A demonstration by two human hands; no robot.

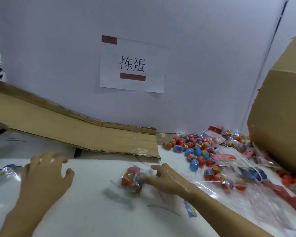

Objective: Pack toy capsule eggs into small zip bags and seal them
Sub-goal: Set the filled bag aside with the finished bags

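A small clear zip bag [132, 179] with red, pink and blue capsule eggs inside lies on the white table [92, 211] at the middle, blurred. My right hand [164, 180] holds its right side, with the fingers curled on the plastic. My left hand [46, 170] hovers over the table to the left with fingers spread and nothing in it. A heap of loose capsule eggs [193, 147] lies at the back right. Filled and empty zip bags [243, 177] are spread along the right.
A long cardboard flap [72, 132] slopes down along the back left. A large cardboard box [278, 120] stands at the right. A stack of clear bags [2, 175] lies at the left edge. A paper sign [132, 65] hangs on the wall. A small wrapped strip [190, 208] lies near my right forearm.
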